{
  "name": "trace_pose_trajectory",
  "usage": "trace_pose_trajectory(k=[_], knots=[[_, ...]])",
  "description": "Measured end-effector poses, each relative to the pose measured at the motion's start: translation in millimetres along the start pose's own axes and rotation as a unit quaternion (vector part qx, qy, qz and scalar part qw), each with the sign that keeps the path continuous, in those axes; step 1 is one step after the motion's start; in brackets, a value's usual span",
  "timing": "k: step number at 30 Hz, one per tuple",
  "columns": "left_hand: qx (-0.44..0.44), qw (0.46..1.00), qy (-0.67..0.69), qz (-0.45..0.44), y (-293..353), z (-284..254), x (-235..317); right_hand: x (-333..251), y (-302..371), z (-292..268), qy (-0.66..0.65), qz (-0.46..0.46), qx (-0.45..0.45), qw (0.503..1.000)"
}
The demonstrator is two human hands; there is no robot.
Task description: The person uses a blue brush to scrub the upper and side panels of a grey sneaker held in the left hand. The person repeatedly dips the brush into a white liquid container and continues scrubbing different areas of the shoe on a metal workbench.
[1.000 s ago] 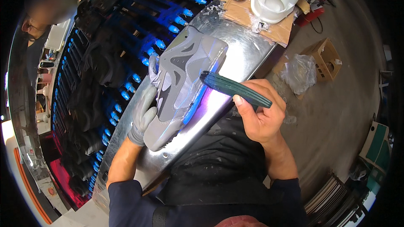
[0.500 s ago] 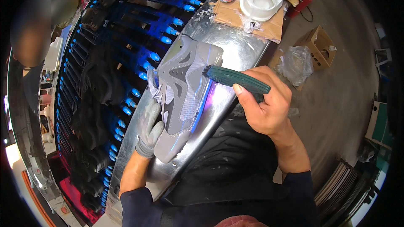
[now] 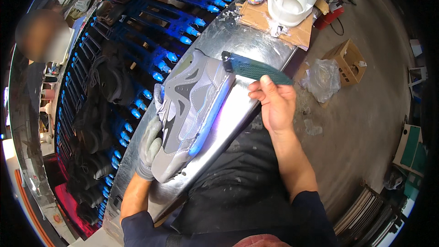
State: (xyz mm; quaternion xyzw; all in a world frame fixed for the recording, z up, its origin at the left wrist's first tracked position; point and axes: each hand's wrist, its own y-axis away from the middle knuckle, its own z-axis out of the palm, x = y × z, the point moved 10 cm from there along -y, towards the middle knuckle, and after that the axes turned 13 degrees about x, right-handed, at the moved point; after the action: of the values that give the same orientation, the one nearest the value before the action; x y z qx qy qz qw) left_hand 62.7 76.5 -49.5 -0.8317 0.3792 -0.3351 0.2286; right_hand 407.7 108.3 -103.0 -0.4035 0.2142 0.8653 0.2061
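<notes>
Gray shoe (image 3: 185, 98) over the worktop (image 3: 267, 50), gloved left grip (image 3: 148, 145) on it, bare right grip (image 3: 278, 105) on a dark green brush (image 3: 260, 68).
Rack of blue-tipped rods (image 3: 171, 57) with dark shoes (image 3: 109, 80) crowds the left side; white container (image 3: 292, 7) on cardboard (image 3: 256, 14) at worktop's far end; open box (image 3: 345, 64) and clear plastic bag (image 3: 322, 80) on floor, right. Left grip curled closed along the shoe's toe end, far fingers hidden. Right grip pinched shut on brush handle, right of shoe; bristles at shoe's upper right edge, contact unclear.
</notes>
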Motion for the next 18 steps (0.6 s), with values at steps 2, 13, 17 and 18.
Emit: trace_pose_trajectory(k=[2, 13, 17, 18], knots=[[-0.042, 0.993, 0.013, -0.107, 1.2, 1.9, -8.7, -6.7, 12.1, -2.3, 0.104, -0.065, 0.015, 0.992], [-0.093, 0.947, 0.116, -0.284, 79.5, -1.9, -66.0, -80.9, 12.1, 17.8, 0.267, -0.197, -0.13, 0.934], [-0.167, 0.937, 0.109, -0.286, 61.2, 8.1, -53.4, -82.8, -4.7, 31.0, 0.282, -0.101, -0.235, 0.925], [-0.173, 0.924, 0.134, -0.313, 65.3, 7.9, -53.6, -79.6, -18.6, 27.4, 0.24, -0.053, -0.205, 0.947]])
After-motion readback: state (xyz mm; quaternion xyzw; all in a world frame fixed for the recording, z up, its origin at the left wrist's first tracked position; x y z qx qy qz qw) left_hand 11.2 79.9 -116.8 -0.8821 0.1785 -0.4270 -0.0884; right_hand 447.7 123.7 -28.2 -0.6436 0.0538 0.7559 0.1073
